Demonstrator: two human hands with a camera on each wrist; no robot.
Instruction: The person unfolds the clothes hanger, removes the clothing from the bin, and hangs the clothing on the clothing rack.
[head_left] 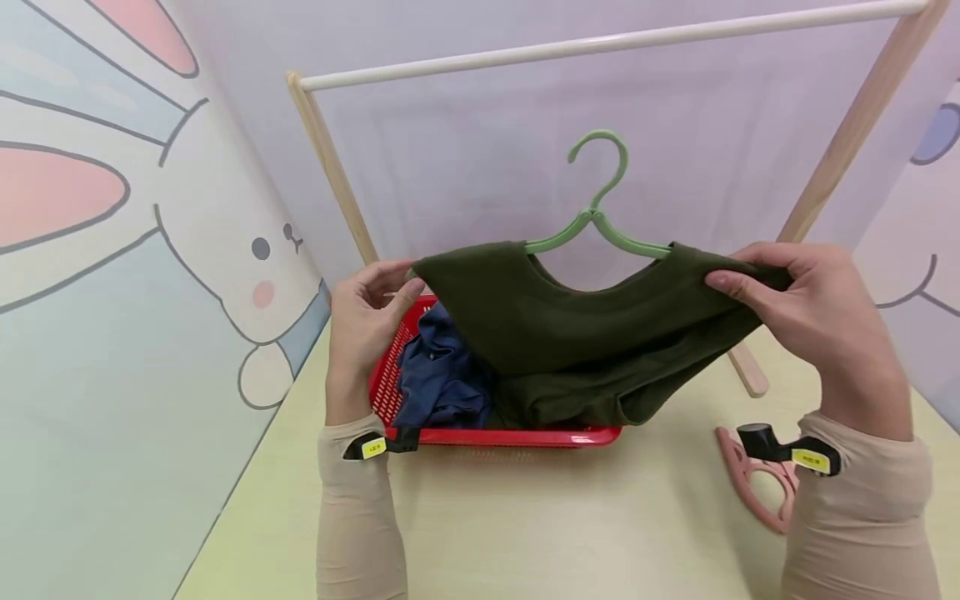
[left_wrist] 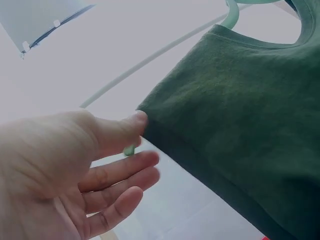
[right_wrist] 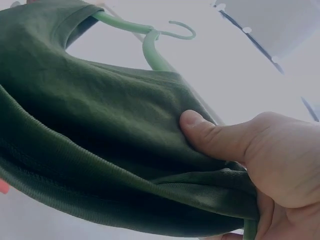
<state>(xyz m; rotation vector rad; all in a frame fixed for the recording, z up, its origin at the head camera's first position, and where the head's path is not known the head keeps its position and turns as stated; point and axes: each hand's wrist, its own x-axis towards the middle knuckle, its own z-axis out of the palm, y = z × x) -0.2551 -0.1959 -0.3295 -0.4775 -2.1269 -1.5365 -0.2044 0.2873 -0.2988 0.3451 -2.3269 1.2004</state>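
Observation:
A dark green top (head_left: 570,325) hangs spread on a light green hanger (head_left: 630,243), whose hook (left_wrist: 231,14) side rises from the neck opening. At the top's left shoulder corner, the thumb and a finger of my left hand (head_left: 365,312) pinch the edge; the other fingers curve loosely below, and a small green hanger tip shows between them in the left wrist view. My right hand (head_left: 813,308) grips the opposite shoulder, thumb (right_wrist: 210,132) on the front and fingers behind the cloth. The lower part of the top droops in folds over a red basket (head_left: 517,437).
Dark blue clothing (head_left: 442,371) lies inside the basket. Behind stands a rack with a white rail (head_left: 525,55) and wooden legs (head_left: 862,125). A pink plastic piece (head_left: 738,479) lies on the table (head_left: 540,525) by my right forearm. A rabbit-patterned wall (head_left: 97,400) borders the left side.

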